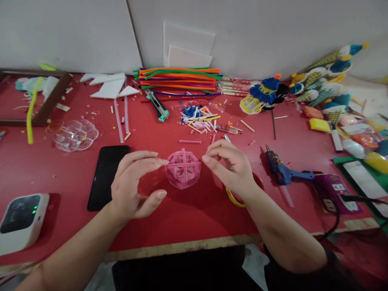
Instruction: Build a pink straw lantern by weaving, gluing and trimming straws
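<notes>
A round openwork ball of pink strips (183, 169) stands on the red table between my hands. My left hand (136, 184) is open at its left, thumb apart from the fingers, with a fingertip at or very near the ball's edge. On the other side, my right hand (232, 165) has its thumb and forefinger pinched together close to the ball's right edge; whatever they hold, if anything, cannot be made out. Beneath that hand lie scissors with yellow and red handles (235, 199), partly hidden. Just behind the ball is a short pink strip (190, 142).
A blue glue gun (280, 167) lies at the right near a purple power strip (336, 194). A black phone (104, 178) and white device (24, 220) are leftward. Farther back are a utility knife (156, 106), coloured scraps (200, 117) and pipe cleaners (182, 77).
</notes>
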